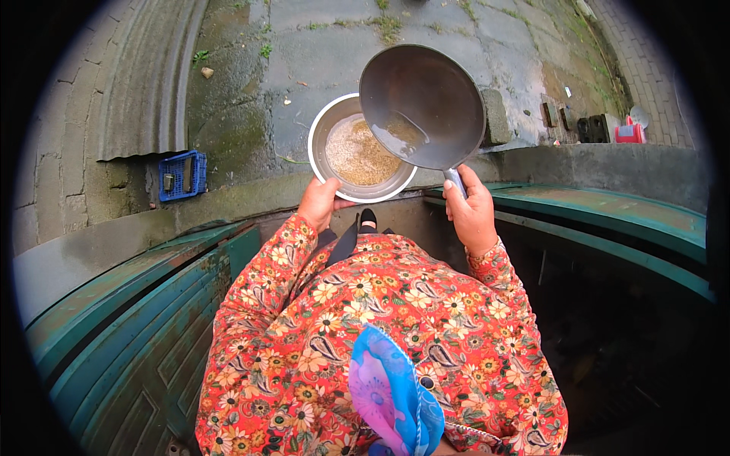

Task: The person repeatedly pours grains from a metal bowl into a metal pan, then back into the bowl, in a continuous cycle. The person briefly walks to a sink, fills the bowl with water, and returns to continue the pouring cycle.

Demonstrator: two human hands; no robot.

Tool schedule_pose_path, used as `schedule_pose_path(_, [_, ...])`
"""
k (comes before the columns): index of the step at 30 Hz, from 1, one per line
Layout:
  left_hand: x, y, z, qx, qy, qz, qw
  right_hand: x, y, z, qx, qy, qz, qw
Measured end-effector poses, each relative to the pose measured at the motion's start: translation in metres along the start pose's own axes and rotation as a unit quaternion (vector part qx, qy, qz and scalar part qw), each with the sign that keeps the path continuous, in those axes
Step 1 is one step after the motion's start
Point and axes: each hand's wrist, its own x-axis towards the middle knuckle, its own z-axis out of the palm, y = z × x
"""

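My left hand (321, 202) grips the near left rim of a round metal basin (319, 162) with a pale rim. Brownish liquid with pale foam or bits (358, 151) covers the basin's bottom; what it is cannot be told. In my right hand (472, 211) is the short metal handle (455, 181) of a dark, deep pan (433, 91). The pan is tilted, and its left side overlaps the basin's right part from above. A little clear liquid (402, 137) lies in the pan's lower left.
A green double-leaf door (142, 330) stands open around me, with a concrete sill (228, 196) ahead. Outside lies wet paving (319, 51). At left are corrugated sheets (154, 74) and a blue plastic basket (198, 174). Concrete blocks (593, 130) and a red container (629, 133) stand at right.
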Motion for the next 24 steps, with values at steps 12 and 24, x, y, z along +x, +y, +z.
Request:
schedule_pose_path(12, [0.002,0.000,0.007,-0.003,-0.006,0.002,1.000,-0.009,-0.004,-0.003,-0.021,0.010,-0.003,1.000])
schedule_pose_path(24, [0.001,0.003,0.012,-0.008,-0.007,0.011,1.000,-0.010,-0.007,-0.002,-0.039,0.000,-0.022,0.999])
